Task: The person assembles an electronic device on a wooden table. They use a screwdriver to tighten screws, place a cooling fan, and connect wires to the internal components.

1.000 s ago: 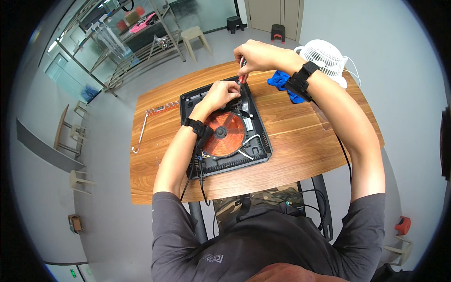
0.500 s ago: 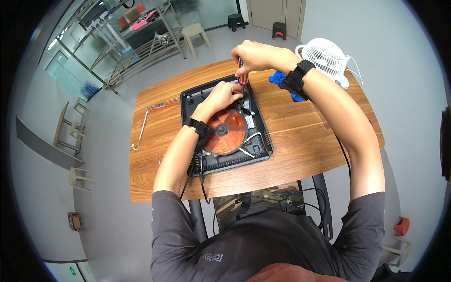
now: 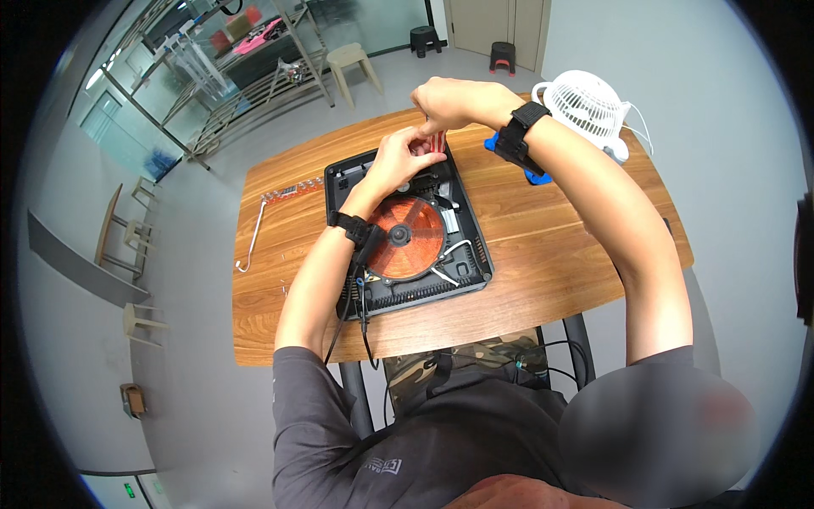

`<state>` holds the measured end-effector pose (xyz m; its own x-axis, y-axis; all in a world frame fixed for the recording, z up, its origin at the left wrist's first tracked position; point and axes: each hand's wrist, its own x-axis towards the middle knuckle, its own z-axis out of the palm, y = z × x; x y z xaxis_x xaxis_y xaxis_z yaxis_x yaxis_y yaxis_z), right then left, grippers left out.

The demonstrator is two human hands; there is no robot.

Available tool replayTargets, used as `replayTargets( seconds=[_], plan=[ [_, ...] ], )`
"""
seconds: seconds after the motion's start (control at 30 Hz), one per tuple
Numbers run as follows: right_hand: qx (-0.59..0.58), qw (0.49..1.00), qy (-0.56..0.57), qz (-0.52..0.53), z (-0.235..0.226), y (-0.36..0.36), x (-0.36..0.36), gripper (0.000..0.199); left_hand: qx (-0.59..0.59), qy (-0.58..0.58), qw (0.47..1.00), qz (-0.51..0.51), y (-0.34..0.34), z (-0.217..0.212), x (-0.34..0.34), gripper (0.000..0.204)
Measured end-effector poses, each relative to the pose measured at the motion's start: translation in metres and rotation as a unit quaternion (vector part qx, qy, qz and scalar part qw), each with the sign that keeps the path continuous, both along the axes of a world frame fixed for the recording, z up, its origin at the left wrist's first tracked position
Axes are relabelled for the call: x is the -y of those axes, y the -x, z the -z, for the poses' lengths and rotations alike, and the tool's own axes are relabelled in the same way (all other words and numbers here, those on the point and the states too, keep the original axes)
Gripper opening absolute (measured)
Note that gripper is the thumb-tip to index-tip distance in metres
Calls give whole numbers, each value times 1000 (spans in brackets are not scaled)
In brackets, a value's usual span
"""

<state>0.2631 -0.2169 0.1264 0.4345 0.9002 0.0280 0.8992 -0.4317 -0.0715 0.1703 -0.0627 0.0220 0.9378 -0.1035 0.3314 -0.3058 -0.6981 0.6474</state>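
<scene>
An opened induction cooker's black lower housing [image 3: 479, 246] lies on the wooden table, its round copper coil [image 3: 414, 254] uncovered. Over the housing's far end, my right hand [image 3: 449, 102] is closed around the top of a screwdriver [image 3: 437, 142] with a red-striped handle, held upright. My left hand [image 3: 397, 161] is closed with finger and thumb against the lower part of that handle. The screwdriver's tip and the spot beneath it are hidden by my left fingers. White wires and dark circuit parts show beside the coil.
A strip of small metal bits [image 3: 292, 191] and a thin white hooked rod [image 3: 252, 237] lie left of the housing. A blue cloth [image 3: 536, 177] and a white fan [image 3: 585, 106] are at the far right of the table [image 3: 551, 263]. Black cables hang over the near edge.
My left hand has moved up and away from the inside of the housing to the screwdriver handle. The screwdriver and right hand have shifted slightly farther and left.
</scene>
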Motion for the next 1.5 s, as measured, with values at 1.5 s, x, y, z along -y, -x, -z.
replayTargets(
  seconds=[1.5],
  plan=[
    [82, 996, 31, 29, -12, 18, -11, 51, 71, 148, 986, -30, -7, -14, 2, 33]
  ],
)
